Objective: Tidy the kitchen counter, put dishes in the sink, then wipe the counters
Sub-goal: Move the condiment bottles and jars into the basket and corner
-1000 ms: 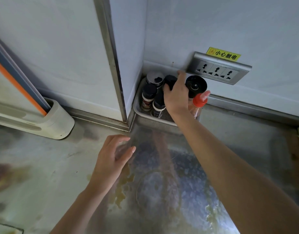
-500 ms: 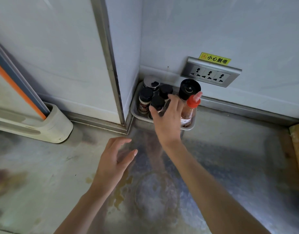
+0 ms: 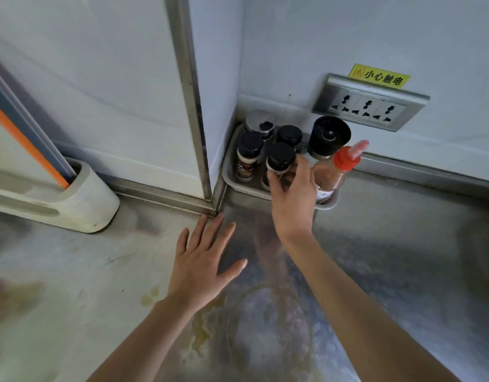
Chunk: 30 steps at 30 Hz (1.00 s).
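CHANGE: right hand [image 3: 291, 194] drawn back from the rear row, now closed round small black-capped glass spice jar [image 3: 280, 158] | left hand [image 3: 200, 268] flattened, fingers spread, over stained stainless steel counter [image 3: 389, 257] | MEANING: tidying judged under way, wiping not begun | JAR: upright, front of grey perforated plastic tray [image 3: 248, 186], wall corner

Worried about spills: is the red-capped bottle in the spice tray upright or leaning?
Leaning: the red-capped bottle tilts rightward in the tray, while the black-lidded jar gripped by the right hand looks upright.
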{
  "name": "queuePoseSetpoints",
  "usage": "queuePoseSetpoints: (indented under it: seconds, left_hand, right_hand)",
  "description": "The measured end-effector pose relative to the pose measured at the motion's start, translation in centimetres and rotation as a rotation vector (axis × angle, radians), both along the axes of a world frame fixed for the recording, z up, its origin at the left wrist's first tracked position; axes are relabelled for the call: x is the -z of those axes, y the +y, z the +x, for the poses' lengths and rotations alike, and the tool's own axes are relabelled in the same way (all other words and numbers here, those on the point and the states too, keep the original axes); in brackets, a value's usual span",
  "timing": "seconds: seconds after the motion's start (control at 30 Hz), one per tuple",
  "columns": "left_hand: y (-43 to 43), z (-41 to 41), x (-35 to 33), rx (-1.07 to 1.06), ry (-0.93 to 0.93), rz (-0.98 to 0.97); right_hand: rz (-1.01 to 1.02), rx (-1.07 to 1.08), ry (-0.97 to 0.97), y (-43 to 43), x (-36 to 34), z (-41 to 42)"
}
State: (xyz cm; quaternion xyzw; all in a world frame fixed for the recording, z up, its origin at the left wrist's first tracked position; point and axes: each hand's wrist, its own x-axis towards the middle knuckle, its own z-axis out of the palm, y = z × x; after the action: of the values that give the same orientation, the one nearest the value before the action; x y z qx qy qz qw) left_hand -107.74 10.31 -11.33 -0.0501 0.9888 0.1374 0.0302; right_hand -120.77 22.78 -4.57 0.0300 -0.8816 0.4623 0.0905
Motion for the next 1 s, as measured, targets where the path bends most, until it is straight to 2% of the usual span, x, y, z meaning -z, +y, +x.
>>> queuePoseSetpoints:
  seconds: [0.33, 0.77, 1.0]
  left_hand:
    - [-0.2, -0.2, 1.0, 0.013, 0.032, -0.051]
    - [-0.3, -0.2, 1.2, 0.018, 0.047, -0.052]
    - [-0.3, -0.3, 1.3, 0.000, 0.062, 0.019]
  right_hand:
    - [0.091, 0.051, 0.005, -0.4, 0.5, -0.6]
    - [-0.017, 0.151, -0.052, -2.2, 0.2, -2.4]
    - [-0.039, 0.044, -0.123, -1.1, -0.1, -1.5]
